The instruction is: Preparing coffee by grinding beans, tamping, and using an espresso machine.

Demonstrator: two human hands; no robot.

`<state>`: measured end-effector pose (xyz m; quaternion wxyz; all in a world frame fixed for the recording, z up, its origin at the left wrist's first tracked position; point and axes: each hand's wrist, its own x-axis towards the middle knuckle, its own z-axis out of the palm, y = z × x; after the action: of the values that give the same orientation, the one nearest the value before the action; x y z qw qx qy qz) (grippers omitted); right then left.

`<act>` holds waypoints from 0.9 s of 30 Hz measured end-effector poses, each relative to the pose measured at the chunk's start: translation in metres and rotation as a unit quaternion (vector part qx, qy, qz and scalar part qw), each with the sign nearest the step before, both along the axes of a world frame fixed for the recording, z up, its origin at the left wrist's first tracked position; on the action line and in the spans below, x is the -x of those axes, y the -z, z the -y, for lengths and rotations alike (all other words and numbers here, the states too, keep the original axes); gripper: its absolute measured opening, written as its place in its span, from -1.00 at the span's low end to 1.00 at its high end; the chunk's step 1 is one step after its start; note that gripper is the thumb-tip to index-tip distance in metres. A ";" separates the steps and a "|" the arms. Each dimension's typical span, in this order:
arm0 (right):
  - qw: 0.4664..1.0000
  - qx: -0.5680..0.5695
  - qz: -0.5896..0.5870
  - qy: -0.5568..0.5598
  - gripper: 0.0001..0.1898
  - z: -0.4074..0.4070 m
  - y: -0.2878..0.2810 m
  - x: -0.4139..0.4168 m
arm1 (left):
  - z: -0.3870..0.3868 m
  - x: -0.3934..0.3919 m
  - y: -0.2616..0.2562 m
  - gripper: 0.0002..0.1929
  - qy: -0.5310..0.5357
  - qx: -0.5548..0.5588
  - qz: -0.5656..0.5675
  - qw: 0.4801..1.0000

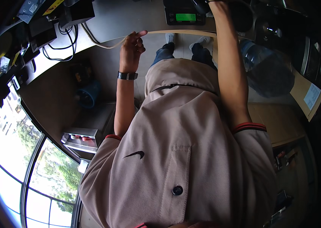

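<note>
My left hand [133, 42] is at the near edge of the dark tabletop [120, 20], its index finger extended and the other fingers loosely bent. It holds nothing that I can see. A pale cable [100, 45] curves from the tabletop to beside its fingers. My right forearm reaches over the table at the top, and the right hand is beyond the frame. Left of that wrist lies a black digital scale [184, 18] with a lit green display. A dark object [200, 6], cut off by the frame, is over the scale's right part.
Black cables [72, 54] and dark boxes [76, 14] are at the upper left. A large clear plastic water bottle [268, 68] stands right of my forearm, near a cardboard piece [302, 94]. A blue bin [88, 95] is below the table on the left. Windows [52, 176] are lower left.
</note>
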<state>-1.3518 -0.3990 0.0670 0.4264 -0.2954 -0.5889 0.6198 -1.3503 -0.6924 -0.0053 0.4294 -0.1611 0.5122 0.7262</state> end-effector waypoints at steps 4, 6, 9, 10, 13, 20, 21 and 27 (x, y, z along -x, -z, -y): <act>1.000 0.000 0.000 0.021 -0.70 -0.013 -0.010 -0.013 | -0.015 -0.001 -0.003 -0.78 0.035 -0.008 0.005 0.999; 0.999 0.001 0.014 0.029 -0.70 -0.012 -0.012 -0.013 | -0.016 -0.002 -0.003 -0.79 0.026 -0.019 0.004 0.999; 1.000 -0.004 0.016 0.023 -0.70 -0.010 -0.007 -0.012 | -0.011 -0.002 -0.001 -0.79 0.022 -0.018 0.007 1.000; 1.000 -0.005 0.015 0.022 -0.70 -0.010 -0.007 -0.011 | -0.011 -0.002 -0.001 -0.79 0.020 -0.018 0.006 1.000; 1.000 0.005 0.009 0.016 -0.70 -0.010 -0.006 -0.009 | -0.012 0.001 -0.001 -0.78 0.033 -0.007 -0.004 0.999; 0.998 0.066 -0.011 0.019 -0.72 0.006 -0.036 -0.019 | -0.015 0.003 -0.012 -0.76 0.019 -0.024 -0.016 0.999; 0.994 0.107 -0.005 0.020 -0.72 0.009 -0.045 -0.026 | -0.015 0.004 -0.011 -0.75 0.036 -0.035 -0.015 0.999; 0.991 0.112 -0.041 0.057 -0.70 0.025 -0.066 -0.081 | -0.029 0.001 0.006 -0.79 0.073 -0.027 -0.001 0.997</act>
<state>-1.2706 -0.4237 0.1329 0.4492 -0.3488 -0.4800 0.6680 -1.3512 -0.6634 -0.0110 0.4853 -0.1107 0.5032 0.7064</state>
